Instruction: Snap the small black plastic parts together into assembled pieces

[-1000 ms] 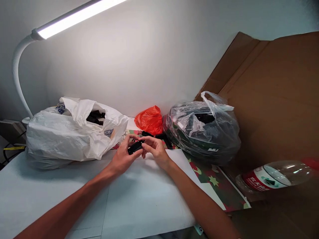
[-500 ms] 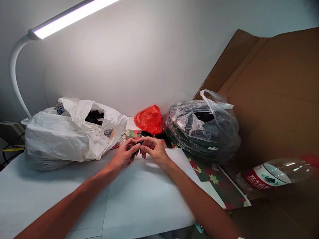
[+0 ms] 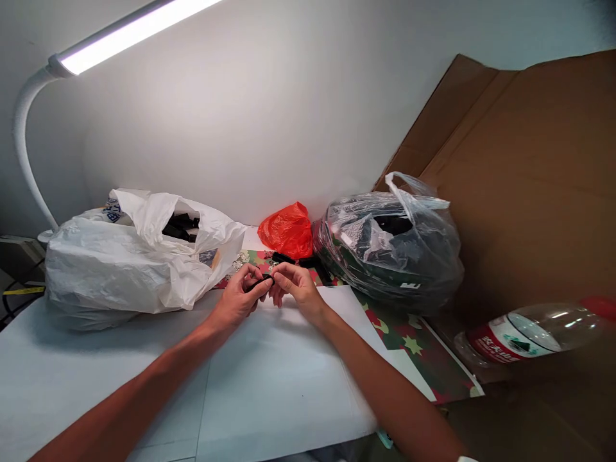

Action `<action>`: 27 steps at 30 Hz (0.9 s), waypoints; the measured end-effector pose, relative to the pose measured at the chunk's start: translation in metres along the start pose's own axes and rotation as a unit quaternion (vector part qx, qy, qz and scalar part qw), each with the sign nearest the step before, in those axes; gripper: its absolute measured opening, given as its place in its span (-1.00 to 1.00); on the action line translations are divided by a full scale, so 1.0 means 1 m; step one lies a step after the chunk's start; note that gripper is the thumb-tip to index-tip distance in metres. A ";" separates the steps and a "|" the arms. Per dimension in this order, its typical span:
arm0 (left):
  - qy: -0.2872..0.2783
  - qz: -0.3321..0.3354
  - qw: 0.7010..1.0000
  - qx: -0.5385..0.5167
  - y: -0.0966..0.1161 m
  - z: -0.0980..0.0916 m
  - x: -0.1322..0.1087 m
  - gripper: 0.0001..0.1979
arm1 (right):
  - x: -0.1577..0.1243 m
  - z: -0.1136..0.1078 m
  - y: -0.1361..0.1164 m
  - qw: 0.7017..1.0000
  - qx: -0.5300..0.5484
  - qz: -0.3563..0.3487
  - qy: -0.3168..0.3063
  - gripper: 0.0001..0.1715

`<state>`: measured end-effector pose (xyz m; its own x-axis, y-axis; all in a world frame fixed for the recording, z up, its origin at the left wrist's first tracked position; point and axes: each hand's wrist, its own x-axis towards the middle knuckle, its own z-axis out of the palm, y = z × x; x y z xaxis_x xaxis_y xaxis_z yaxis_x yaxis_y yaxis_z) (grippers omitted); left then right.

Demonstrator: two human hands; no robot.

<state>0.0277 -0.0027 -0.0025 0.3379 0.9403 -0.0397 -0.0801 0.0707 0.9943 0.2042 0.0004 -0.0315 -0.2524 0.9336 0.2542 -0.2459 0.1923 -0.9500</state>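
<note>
Pinching one black part (image 3: pixel 260 282) at frame centre: left hand (image 3: pixel 235 300), thumb against fingers. The right hand (image 3: pixel 302 290) has bent fingertips at the part's right end; whether they grip cannot be determined. One second earlier the broad face showed; now a narrow edge shows. Around: one white bag (image 3: pixel 110 266), left; one red bag (image 3: pixel 289 231), centre; one clear bag (image 3: pixel 428 256), right; one lamp (image 3: pixel 139 33), upper left; one bottle (image 3: pixel 514 337), lower right.

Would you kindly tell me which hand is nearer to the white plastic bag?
The left hand: it is just off the right end of the white plastic bag, holding a small black piece. The right hand is farther right, beyond the left one.
</note>
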 end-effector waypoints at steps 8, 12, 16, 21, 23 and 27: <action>-0.057 0.023 0.998 0.014 0.010 0.002 -0.008 -0.45 | -0.004 -0.003 -0.001 0.998 0.009 0.025 -0.060 -0.39; -0.072 0.011 0.997 0.005 0.010 0.003 -0.007 -0.44 | -0.005 -0.004 -0.001 0.998 0.012 0.019 -0.066 -0.39; -0.072 -0.001 0.997 0.002 0.009 0.001 -0.006 -0.44 | -0.006 -0.002 -0.001 0.999 0.021 -0.011 -0.042 -0.47; -0.109 -0.033 0.993 -0.012 0.004 -0.002 -0.005 -0.44 | -0.008 0.000 -0.004 0.998 0.049 -0.007 -0.044 -0.51; -0.119 -0.043 0.992 -0.015 0.003 -0.003 -0.005 -0.45 | -0.008 -0.001 -0.005 0.997 0.060 -0.004 -0.048 -0.51; -0.124 -0.040 0.991 0.005 0.004 -0.002 -0.006 -0.50 | -0.008 -0.004 -0.005 0.998 0.051 0.006 -0.040 -0.52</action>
<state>0.0233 -0.0072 0.0012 0.5636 0.8208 -0.0931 -0.0352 0.1365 0.9900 0.2108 -0.0067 -0.0292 -0.3298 0.9076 0.2599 -0.3353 0.1448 -0.9309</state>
